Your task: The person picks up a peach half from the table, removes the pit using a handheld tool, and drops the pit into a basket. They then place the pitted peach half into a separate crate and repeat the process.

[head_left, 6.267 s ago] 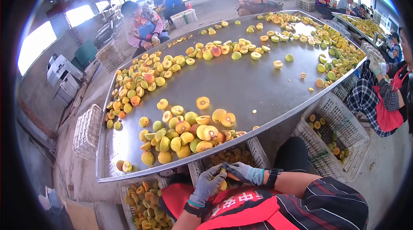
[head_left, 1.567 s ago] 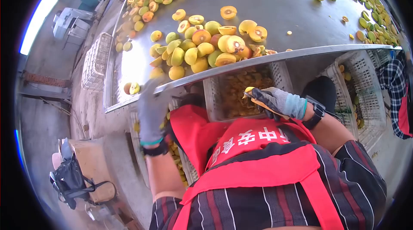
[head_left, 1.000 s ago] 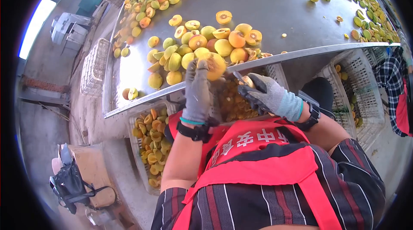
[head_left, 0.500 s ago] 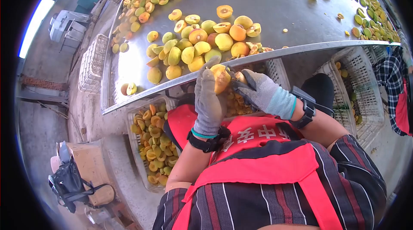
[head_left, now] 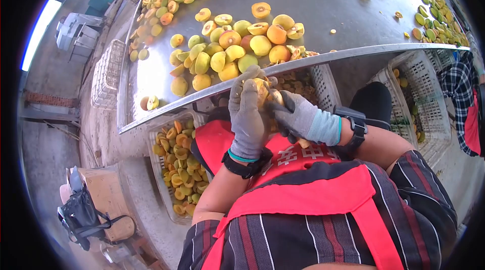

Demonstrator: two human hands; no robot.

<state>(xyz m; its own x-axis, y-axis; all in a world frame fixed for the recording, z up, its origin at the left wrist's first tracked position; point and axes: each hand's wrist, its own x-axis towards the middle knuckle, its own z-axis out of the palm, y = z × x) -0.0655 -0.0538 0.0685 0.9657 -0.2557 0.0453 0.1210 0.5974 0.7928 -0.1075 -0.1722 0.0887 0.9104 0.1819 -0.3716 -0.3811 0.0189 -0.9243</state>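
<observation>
- Fruit piece was yellow-orange, mostly covered by fingers, just off the table's near edge.
- Left hand gripped it; right hand was closed on a pale-handled tool, working end hidden.
- Red apron, wearer's side of table, carried white characters: 安 and 中 readable.
- Fruit pile lay on table, near edge.
- Crate of halves sat below table's near-left edge.

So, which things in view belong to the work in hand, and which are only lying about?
Belong to the work, it seems:
left hand, holding a fruit piece
right hand, curled at that piece
metal table bearing the fruit heap
crate of fruit halves
perforated crate by the table edge

Apparently just lying about:
black bag
brown box under the bag's strap
</observation>
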